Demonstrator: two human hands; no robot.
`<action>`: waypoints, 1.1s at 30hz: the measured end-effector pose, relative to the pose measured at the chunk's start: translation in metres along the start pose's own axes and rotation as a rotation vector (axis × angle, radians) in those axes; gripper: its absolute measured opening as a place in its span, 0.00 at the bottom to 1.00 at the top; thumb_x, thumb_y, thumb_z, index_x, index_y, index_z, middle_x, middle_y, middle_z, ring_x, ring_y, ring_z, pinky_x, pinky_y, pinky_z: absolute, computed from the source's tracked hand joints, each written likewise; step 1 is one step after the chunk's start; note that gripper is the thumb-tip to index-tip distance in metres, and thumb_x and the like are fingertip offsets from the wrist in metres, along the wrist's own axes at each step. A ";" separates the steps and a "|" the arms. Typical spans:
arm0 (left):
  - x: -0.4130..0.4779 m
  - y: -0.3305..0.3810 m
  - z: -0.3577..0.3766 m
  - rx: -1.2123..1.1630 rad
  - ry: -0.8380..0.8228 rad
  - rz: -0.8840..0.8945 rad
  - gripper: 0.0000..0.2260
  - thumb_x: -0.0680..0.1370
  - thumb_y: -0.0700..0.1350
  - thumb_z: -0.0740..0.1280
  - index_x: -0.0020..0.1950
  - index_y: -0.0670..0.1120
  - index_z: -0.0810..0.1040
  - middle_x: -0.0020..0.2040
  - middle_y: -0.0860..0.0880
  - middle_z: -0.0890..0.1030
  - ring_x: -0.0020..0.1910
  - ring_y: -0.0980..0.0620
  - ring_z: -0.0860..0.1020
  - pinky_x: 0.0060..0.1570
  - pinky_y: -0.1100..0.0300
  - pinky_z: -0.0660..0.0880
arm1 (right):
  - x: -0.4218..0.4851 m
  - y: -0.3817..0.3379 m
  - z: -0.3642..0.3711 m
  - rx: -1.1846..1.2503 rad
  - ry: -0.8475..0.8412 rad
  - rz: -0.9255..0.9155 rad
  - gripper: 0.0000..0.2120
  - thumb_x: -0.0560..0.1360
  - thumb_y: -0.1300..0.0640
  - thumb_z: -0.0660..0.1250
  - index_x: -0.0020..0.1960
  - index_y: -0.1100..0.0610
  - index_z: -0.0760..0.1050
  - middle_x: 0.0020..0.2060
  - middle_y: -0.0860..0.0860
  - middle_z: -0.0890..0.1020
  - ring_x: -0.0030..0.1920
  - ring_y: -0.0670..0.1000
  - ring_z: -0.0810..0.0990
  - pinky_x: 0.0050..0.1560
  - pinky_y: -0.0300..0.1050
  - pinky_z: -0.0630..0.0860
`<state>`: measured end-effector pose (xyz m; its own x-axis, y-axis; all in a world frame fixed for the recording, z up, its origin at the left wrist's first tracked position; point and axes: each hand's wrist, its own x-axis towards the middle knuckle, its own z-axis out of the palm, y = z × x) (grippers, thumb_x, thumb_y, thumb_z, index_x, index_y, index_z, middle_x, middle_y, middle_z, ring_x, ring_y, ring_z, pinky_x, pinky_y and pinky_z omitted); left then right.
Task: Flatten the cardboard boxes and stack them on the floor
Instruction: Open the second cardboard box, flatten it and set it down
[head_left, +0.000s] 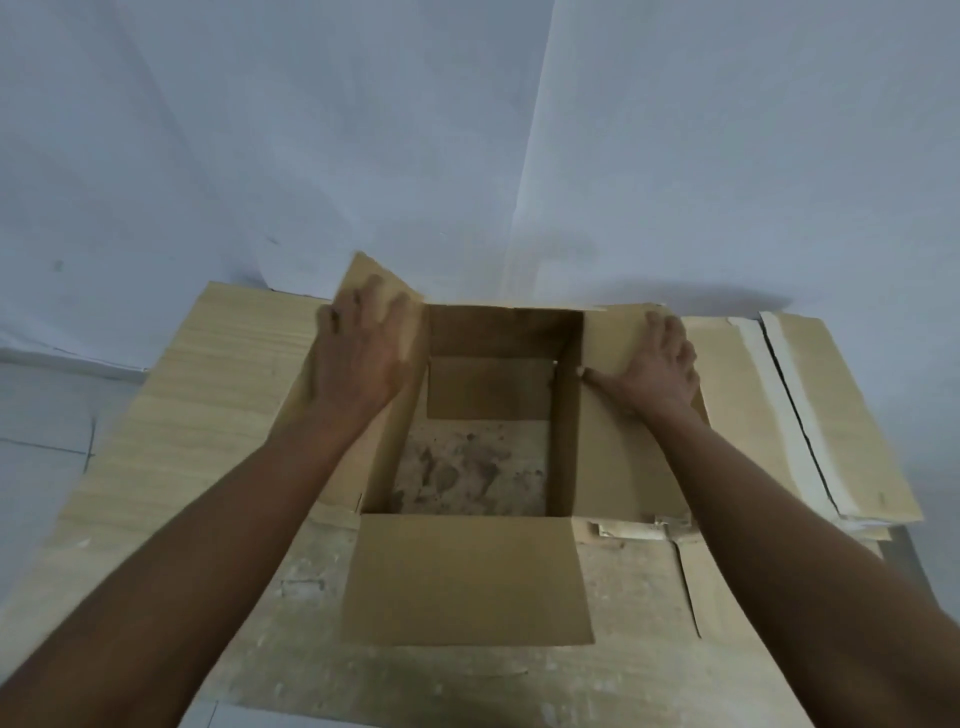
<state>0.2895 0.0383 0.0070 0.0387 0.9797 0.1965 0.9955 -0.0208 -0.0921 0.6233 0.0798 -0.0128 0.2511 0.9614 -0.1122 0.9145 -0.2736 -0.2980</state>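
Fingers (387, 306) spread flat, both our hands press the open box's (467, 577) side flaps outward; flattened cardboard (841, 415) already lies beside it.

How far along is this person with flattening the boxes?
Done: flattened cardboard already lies on the floor under and beside the open box. In hand: that box still stands, flaps spread; the left hand and right hand press on its side flaps. Left: collapsing it and laying it on the pile.
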 end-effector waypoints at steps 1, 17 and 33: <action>0.002 -0.007 0.002 -0.056 -0.019 -0.124 0.40 0.68 0.55 0.76 0.74 0.48 0.61 0.73 0.40 0.64 0.65 0.36 0.70 0.59 0.42 0.69 | -0.001 0.005 -0.001 0.068 -0.021 0.061 0.62 0.61 0.31 0.76 0.79 0.50 0.43 0.79 0.55 0.51 0.77 0.65 0.55 0.72 0.67 0.63; 0.003 -0.030 -0.022 -0.130 -0.017 0.014 0.30 0.72 0.70 0.66 0.61 0.46 0.71 0.42 0.43 0.83 0.41 0.40 0.82 0.41 0.51 0.77 | -0.002 -0.079 -0.013 1.157 -0.157 0.252 0.12 0.83 0.59 0.59 0.60 0.65 0.75 0.59 0.62 0.81 0.57 0.60 0.81 0.40 0.44 0.82; -0.032 -0.017 -0.043 -0.334 -0.104 0.101 0.42 0.60 0.84 0.57 0.61 0.55 0.65 0.47 0.57 0.81 0.42 0.52 0.81 0.45 0.53 0.76 | 0.002 -0.140 -0.013 0.034 0.079 -0.710 0.22 0.79 0.54 0.66 0.72 0.51 0.67 0.72 0.50 0.66 0.49 0.57 0.81 0.49 0.52 0.78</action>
<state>0.2749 -0.0017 0.0438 0.1469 0.9840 0.1006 0.9610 -0.1661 0.2213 0.5001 0.1203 0.0407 -0.3779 0.9065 0.1882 0.8557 0.4196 -0.3029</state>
